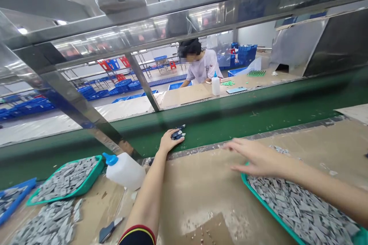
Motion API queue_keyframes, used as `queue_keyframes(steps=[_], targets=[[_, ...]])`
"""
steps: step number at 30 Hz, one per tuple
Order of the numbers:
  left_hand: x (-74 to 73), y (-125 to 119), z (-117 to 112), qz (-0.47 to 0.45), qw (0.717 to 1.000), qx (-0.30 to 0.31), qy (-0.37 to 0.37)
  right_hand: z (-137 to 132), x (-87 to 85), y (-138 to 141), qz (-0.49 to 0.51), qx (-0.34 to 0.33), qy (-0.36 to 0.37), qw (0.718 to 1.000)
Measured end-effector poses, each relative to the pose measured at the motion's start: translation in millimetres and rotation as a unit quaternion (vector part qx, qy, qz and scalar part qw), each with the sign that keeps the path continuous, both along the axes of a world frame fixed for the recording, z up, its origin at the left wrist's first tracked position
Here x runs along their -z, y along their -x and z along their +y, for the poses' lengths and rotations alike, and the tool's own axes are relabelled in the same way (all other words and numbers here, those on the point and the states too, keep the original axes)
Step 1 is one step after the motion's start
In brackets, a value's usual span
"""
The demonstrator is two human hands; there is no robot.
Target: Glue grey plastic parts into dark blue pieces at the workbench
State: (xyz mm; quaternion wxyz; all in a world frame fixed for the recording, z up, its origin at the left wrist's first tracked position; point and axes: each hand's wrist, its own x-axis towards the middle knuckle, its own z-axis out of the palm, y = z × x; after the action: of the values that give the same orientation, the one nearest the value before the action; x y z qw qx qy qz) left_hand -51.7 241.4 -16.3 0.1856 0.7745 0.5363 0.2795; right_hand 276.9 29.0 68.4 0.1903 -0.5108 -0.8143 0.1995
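My left hand reaches forward onto the green conveyor belt, its fingers on a small cluster of dark blue parts. Whether it grips them or only touches them is unclear. My right hand is stretched out flat, fingers extended leftward, hovering over the brown cardboard-covered bench at the near corner of a green tray filled with several grey flat pieces. It holds nothing.
A white squeeze bottle with blue cap lies left of my arm. Another green tray of grey pieces, a blue tray and a loose grey pile sit at left. A person works across the belt. A steel frame crosses overhead.
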Motion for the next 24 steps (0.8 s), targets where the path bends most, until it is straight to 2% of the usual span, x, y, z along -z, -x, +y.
queue_keyframes(steps=[2, 4, 6, 8, 10, 13, 17, 21, 24], targets=[[1.2, 1, 0, -0.028, 1.000, 0.009, 0.002, 72, 9.4, 24, -0.049, -0.049, 0.006, 0.998], [0.3, 1, -1, -0.056, 0.998, 0.022, 0.008, 141, 21.8, 56, -0.093, -0.076, 0.062, 0.991], [-1.0, 1, -2, -0.083, 0.996, 0.037, 0.020, 196, 32.3, 91, -0.116, -0.080, 0.118, 0.983], [-1.0, -2, -4, -0.110, 0.992, 0.047, 0.038, 233, 38.9, 123, -0.118, -0.100, 0.133, 0.979], [0.7, -5, -6, -0.140, 0.987, 0.043, 0.059, 252, 42.1, 145, -0.119, -0.127, 0.141, 0.975], [4.1, -7, -9, -0.204, 0.975, 0.019, 0.090, 259, 44.2, 157, -0.112, -0.166, 0.150, 0.968], [1.2, -10, -24, -0.295, 0.944, 0.013, 0.147, 244, 46.7, 142, -0.089, -0.216, 0.187, 0.954], [-12.9, -16, -47, -0.340, 0.910, 0.079, 0.224, 207, 50.0, 121, -0.070, -0.242, 0.227, 0.941], [-22.5, -19, -71, -0.329, 0.889, 0.138, 0.287, 168, 54.9, 111, -0.052, -0.228, 0.216, 0.948]])
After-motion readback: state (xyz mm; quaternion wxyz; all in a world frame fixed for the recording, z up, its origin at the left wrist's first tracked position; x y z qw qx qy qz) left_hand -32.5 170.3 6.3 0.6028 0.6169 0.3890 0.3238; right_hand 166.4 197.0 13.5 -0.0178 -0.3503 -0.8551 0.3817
